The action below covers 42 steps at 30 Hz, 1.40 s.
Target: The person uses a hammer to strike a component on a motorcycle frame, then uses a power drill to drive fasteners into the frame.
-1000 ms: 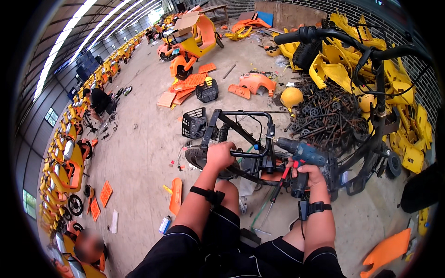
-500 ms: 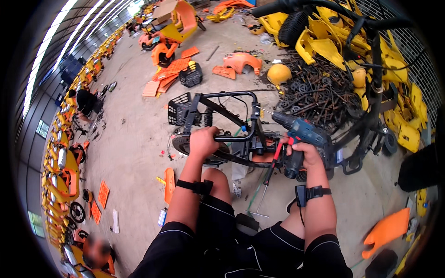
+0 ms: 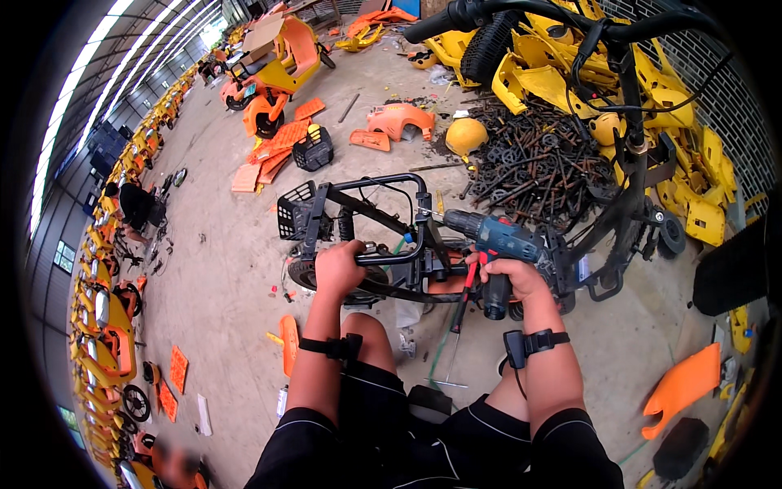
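My left hand is wrapped round the rear tube of a black scooter frame, above its wheel. In my right hand is a blue and black cordless drill, gripped by its handle. Its thin bit points left at the upright of the frame; whether the tip touches metal is too small to tell. Just left of the drill handle, a red and black handled tool with a thin rod and crossbar slants down by my right fingertips. Whether those fingers also hold it, I cannot tell.
Black handlebars rise at the right. Beyond the frame lie a heap of dark metal parts and yellow body panels. Orange panels and a scooter stand farther left. Another person crouches by a row of scooters.
The view has shifted, so the scene sits farther left. The drill has tilted slightly more level, its bit still at the frame upright. My left hand keeps its grip on the tube.
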### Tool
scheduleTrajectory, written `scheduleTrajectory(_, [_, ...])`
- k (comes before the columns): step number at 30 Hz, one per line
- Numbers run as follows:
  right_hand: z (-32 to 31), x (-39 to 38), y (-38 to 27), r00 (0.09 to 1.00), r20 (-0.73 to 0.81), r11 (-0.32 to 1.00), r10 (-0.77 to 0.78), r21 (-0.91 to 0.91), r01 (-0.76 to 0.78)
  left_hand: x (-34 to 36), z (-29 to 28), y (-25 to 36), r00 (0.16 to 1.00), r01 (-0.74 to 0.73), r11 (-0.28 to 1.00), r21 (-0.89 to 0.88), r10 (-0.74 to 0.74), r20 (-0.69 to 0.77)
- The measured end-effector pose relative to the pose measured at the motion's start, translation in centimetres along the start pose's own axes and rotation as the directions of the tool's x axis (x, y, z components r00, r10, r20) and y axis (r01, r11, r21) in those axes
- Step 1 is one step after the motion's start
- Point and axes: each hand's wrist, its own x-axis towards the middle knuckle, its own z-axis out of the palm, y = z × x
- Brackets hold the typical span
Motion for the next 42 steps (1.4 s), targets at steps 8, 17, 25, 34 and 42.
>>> scheduleTrajectory(8, [0.8,-1.4,0.2,0.985,-0.027,0.907,-0.170,-0.394,0.146,0.4,-0.1,0.3,0.999,-0.023,0.999,-0.038,0.022,-0.026])
scheduleTrajectory(17, [2.6,-2.1,3.4,0.943,-0.012,0.717,-0.332,-0.653,0.244,0.0,0.6,-0.6,0.999,-0.035,0.996,-0.083,0.031,-0.044])
scheduleTrajectory(25, [5.3,-1.4,6.5,0.911,-0.137,0.775,-0.389,-0.584,0.243,0.0,-0.2,-0.1,1.000,-0.018,0.997,-0.081,0.019,0.015])
scheduleTrajectory(34, [5.9,-0.7,7.6,0.920,-0.251,0.868,-0.300,-0.471,0.155,0.1,0.1,-0.2,1.000,-0.030,0.996,-0.084,0.029,-0.003])
scheduleTrajectory(42, [6.7,-1.2,6.4,0.939,-0.240,0.893,-0.247,-0.434,0.124,0.1,0.2,-0.2,1.000,-0.016,0.993,-0.118,0.017,0.004])
